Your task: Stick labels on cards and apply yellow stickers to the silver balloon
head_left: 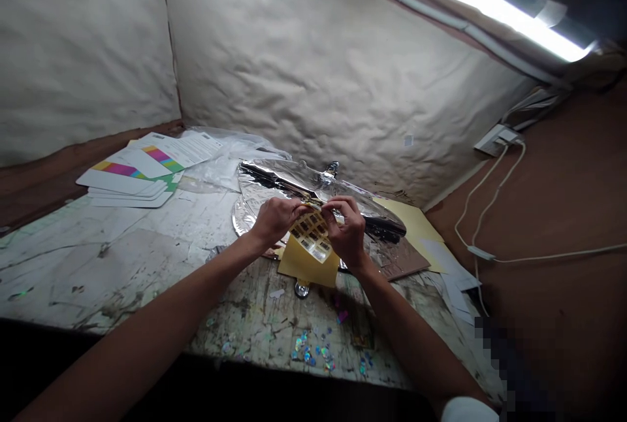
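My left hand (275,217) and my right hand (347,228) meet above the worn table, both pinching a yellow sheet of small labels (311,234) held tilted between them. The left fingers grip its upper left edge. The right thumb and fingers close on its upper right corner. Just behind the hands lies a flat silver foil balloon (274,180), crinkled and shiny. A yellow paper (298,265) lies on the table under the sheet.
A stack of white cards with coloured stripes (134,174) lies at the back left beside clear plastic bags (230,154). Shiny confetti bits (313,350) are scattered near the front edge. Brown card (401,262) and papers lie right. White cables (490,213) run across the brown floor.
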A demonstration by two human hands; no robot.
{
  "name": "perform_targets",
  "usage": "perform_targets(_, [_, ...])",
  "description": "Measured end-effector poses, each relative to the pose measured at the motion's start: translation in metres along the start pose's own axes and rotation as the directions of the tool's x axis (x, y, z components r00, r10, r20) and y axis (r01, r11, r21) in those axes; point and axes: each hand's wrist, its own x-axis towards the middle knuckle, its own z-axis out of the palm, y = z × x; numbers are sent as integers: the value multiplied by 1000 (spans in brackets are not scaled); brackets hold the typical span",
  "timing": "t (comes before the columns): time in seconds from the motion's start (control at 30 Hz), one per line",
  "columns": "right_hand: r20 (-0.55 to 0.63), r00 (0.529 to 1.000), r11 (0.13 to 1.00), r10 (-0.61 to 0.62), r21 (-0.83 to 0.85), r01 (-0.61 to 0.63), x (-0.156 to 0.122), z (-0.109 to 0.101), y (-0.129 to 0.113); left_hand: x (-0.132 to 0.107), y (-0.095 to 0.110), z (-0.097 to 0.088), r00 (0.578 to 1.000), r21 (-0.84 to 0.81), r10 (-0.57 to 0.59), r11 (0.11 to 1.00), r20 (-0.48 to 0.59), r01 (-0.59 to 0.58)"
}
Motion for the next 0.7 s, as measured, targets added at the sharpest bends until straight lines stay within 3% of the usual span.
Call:
perform_targets(0.13, [-124,988,993,87,95,-75,13,-13,4,3,-4,-2,998,73,-17,997,53,13])
perform_targets(0.2, [-211,946,947,247,258,-190,26,-28,11,5,-14,-3,989,89,-82,993,123,72])
perform_targets(0.23, [-199,917,896,345,361,-259,32,-36,15,6,-20,-3,982,71,-127,991,143,118])
perform_targets(0.27, [-121,892,825,436,448,-343,35,-43,19,7,-28,-2,976,23,-173,985,135,172])
perform_targets(0.33, [182,816,660,549,504,-557,33,-49,25,10,-43,-1,963,-104,-266,957,49,270])
perform_targets(0.4, [487,679,541,548,412,-733,20,-45,28,12,-56,1,927,-245,-370,906,-57,346])
perform_targets(0.47, [694,540,506,475,287,-814,4,-34,30,13,-67,4,876,-365,-470,839,-111,404])
perform_targets(0.53, [814,414,509,407,174,-843,-8,-23,33,14,-74,8,832,-457,-542,773,-114,441])
perform_targets(0.6, [880,299,512,370,76,-855,-12,-16,36,14,-79,12,816,-495,-569,740,-99,456])
perform_targets(0.7, [913,209,531,351,-9,-848,-10,-13,40,14,-82,17,807,-526,-586,708,-65,472])
